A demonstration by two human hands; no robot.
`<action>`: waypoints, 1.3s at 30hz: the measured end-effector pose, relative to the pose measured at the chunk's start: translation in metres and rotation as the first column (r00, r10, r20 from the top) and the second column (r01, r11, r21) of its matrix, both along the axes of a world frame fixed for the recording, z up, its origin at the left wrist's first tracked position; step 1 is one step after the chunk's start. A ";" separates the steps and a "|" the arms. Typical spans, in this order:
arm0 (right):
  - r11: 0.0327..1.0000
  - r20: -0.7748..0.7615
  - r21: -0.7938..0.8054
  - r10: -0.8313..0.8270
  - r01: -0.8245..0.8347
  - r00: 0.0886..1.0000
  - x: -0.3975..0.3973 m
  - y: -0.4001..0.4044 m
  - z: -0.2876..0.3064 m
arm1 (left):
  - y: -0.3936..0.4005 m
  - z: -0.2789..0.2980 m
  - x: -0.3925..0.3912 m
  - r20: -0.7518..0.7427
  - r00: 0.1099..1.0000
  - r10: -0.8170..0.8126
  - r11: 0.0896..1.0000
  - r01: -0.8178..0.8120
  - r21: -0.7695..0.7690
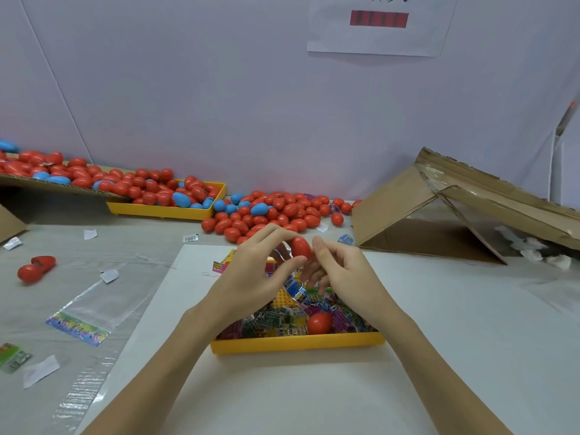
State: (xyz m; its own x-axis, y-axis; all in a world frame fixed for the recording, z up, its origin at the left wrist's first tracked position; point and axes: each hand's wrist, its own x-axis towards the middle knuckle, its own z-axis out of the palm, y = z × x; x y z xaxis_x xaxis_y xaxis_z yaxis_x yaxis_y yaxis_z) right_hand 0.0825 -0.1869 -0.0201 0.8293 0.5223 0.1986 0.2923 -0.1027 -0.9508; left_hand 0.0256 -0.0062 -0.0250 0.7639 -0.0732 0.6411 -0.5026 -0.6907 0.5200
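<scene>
Red plastic egg point(300, 248), pinched between curled fingertips of the left hand point(251, 273) and right hand point(345, 271) above the yellow tray point(295, 344) — a slippery squeeze could shoot it loose.

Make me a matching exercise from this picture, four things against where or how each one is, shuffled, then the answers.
1 held egg
2 near tray
3 far tray
4 box

a tipped on its side
b full of small packets
c red, over the near tray
d heaped with red and blue eggs

Pairs: 1c, 2b, 3d, 4a
</scene>
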 end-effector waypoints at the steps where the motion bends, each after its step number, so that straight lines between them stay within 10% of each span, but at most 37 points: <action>1: 1.000 0.023 0.005 -0.004 0.004 1.000 0.000 0.000 0.000 | 0.000 0.000 0.000 -0.025 1.000 -0.002 0.998 0.000 -0.056; 16: 0.983 -0.101 0.177 0.060 -0.042 0.993 -0.004 0.004 -0.002 | 0.002 0.009 -0.005 -0.226 0.968 -0.109 0.951 0.035 -0.306; 24: 0.830 0.458 -0.511 0.045 0.222 0.888 -0.004 0.006 -0.018 | 0.011 0.014 -0.006 -0.298 0.942 -0.155 0.828 -0.041 -0.559; 39: 0.829 0.413 -0.531 0.072 0.176 0.908 -0.005 0.007 -0.010 | 0.013 0.013 -0.004 -0.344 0.934 -0.094 0.857 -0.099 -0.505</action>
